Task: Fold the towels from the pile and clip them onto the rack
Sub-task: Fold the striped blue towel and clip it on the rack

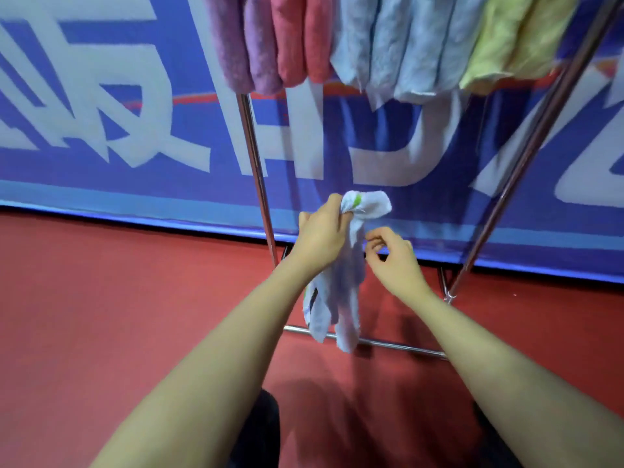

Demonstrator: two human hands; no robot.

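My left hand (320,234) grips the top of a pale blue-white towel (341,292) with a green mark near its upper end; the towel hangs down crumpled in front of the rack. My right hand (393,258) is just right of the towel, its fingers curled and pinched near the towel's edge; whether they touch the cloth is unclear. Folded towels hang along the top of the metal rack (256,170): purple (243,45), pink (300,38), light blue (405,45) and yellow (516,38). No clips are visible.
The rack's slanted right leg (526,157) and low front bar (398,345) stand on a red floor (118,315). A blue banner (101,113) with large white lettering runs behind the rack. My dark shoes (260,430) show at the bottom.
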